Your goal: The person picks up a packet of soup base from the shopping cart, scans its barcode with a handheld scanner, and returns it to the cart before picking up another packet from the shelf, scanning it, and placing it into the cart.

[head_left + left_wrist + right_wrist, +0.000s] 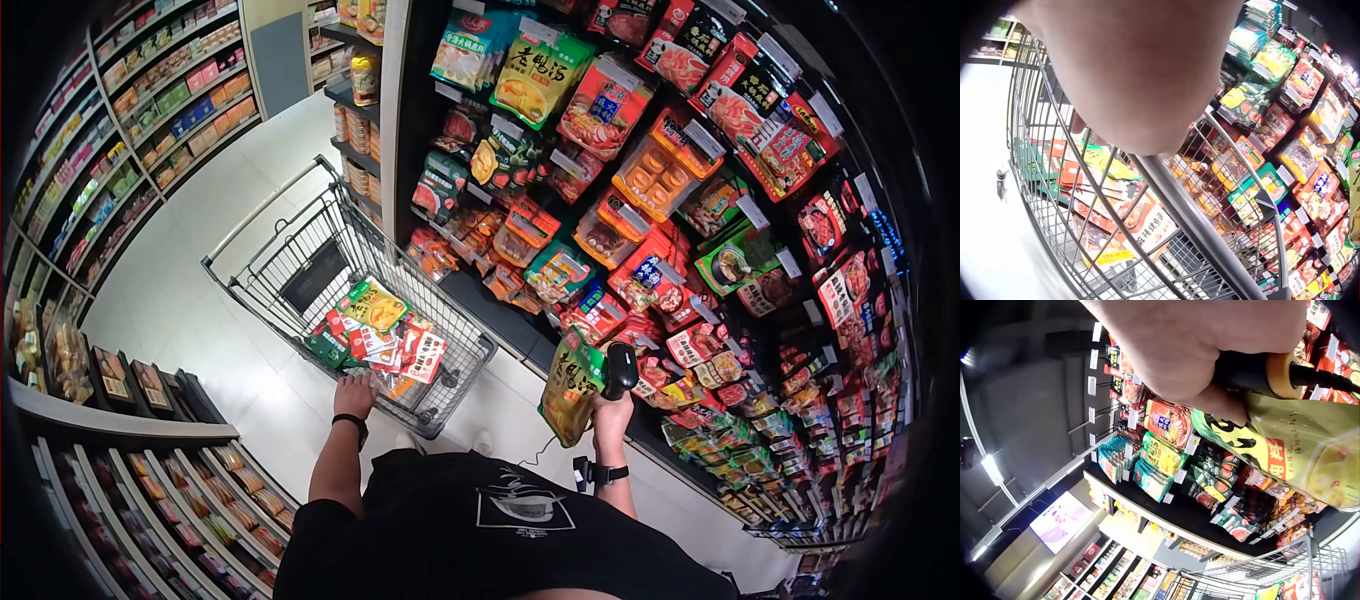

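Note:
My left hand point(357, 395) grips the near rim of the wire shopping cart point(462, 362). In the left wrist view the metal rail point(1194, 234) runs out from under that hand point(1129, 81). Inside the cart lies a heap of food packets point(375, 305), green, yellow, red and white. My right hand point(612, 415) holds a black handheld barcode scanner point(622, 368) together with a green and gold soup packet point(568, 395). The right wrist view shows the thumb point(1219, 403) over the packet's point(1297, 447) edge and the scanner's handle point(1244, 369) in the palm, its cord trailing.
A tall rack of hanging food packets point(655, 180) stands close on the right. Low shelves of packaged goods point(190, 500) line the left, with more shelving point(170, 110) farther back. Pale floor point(160, 290) runs along the cart's left side.

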Demonstrator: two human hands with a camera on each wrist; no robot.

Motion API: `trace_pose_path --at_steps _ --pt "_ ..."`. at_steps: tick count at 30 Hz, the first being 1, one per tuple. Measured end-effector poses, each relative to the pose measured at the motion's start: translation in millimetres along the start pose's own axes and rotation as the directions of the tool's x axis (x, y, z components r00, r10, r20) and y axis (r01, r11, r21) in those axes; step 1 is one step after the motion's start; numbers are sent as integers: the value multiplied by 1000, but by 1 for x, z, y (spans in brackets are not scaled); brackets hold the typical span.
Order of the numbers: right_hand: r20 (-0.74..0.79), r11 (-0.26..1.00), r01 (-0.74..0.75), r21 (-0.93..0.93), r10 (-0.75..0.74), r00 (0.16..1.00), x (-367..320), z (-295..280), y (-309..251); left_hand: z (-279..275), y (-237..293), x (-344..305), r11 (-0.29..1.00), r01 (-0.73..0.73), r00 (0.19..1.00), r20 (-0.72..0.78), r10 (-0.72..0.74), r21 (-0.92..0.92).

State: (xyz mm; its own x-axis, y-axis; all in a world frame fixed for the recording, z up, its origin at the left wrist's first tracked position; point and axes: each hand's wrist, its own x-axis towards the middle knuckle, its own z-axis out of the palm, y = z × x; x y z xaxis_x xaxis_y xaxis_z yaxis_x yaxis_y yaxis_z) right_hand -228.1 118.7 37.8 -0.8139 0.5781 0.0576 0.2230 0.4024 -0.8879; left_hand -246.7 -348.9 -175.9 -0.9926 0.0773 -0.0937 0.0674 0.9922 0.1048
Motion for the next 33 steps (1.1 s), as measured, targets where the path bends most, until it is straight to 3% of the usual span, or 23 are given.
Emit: trace_pose_path --at_steps 5,17,20,21,23,24,27,29,31,33 --pt "-18 989 -116 90 118 993 -10 10 -27 -15 -39 17 1000 16 993 120 -19 23" --pt "-119 992 -10 129 26 993 -26 30 -61 -13 -138 35 993 101 989 102 -108 64" --pt "-89 991 -4 131 15 996 -22 36 -77 -23 -146 42 951 280 959 83 -271 -132" --pt "-87 990 -7 137 19 996 -18 40 -75 -30 -143 44 951 282 959 81 -273 -125" --pt "-72 998 43 43 -39 997 -5 46 -68 -39 -134 51 901 286 951 -20 -309 -325" --pt "-68 998 39 50 -35 997 0 51 -72 -38 -129 55 937 199 961 -131 -244 -286" --pt "129 995 36 94 -48 990 17 66 -103 -81 -91 74 943 39 956 -262 -131 -331" --pt "269 999 24 38 -33 963 37 73 -112 -122 -57 92 912 -71 956 -287 -52 -403" --pt "328 985 114 129 -151 933 54 85 -127 -155 -22 112 881 -104 963 -267 -26 -461" --pt "386 952 177 249 -266 883 74 95 -135 -193 19 130 775 -119 991 -122 54 -620"
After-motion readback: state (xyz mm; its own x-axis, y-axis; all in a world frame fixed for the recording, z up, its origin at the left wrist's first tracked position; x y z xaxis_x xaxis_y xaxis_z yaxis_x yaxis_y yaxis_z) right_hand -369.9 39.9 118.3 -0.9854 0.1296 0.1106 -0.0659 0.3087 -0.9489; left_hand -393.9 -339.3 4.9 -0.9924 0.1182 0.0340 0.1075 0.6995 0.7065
